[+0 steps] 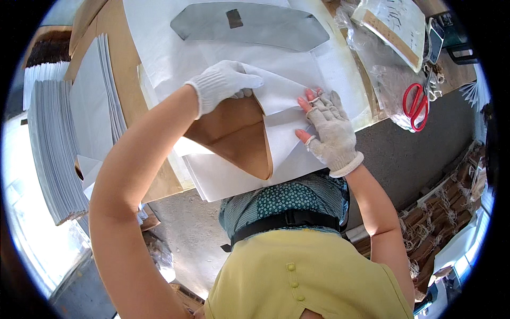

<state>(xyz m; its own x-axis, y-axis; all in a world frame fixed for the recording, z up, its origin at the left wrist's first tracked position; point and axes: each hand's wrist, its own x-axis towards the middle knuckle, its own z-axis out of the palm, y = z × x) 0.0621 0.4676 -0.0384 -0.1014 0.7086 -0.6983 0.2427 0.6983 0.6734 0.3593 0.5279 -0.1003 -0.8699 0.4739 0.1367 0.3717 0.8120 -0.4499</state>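
Observation:
A white paper bag with a brown lining [241, 139] lies at the table's near edge, its end spread into a pointed opening. My left hand [224, 85], in a white knitted glove, is closed on the upper edge of that opening, with its curled fingers partly hidden. On the white folded part to the right, my right hand [333, 130] rests with fingers stretched out and apart. Its worn glove leaves several fingertips bare. Beyond both hands, a long grey flat plate [287, 25] with angled ends and a dark patch lies on white paper.
Stacks of folded white paper [56, 143] stand at the left. Red-handled scissors [416, 108] hang over the table's right edge, beside clear plastic wrapping [390, 87] and a phone [435, 40]. Brown bundles tied with string [433, 226] lie low at the right.

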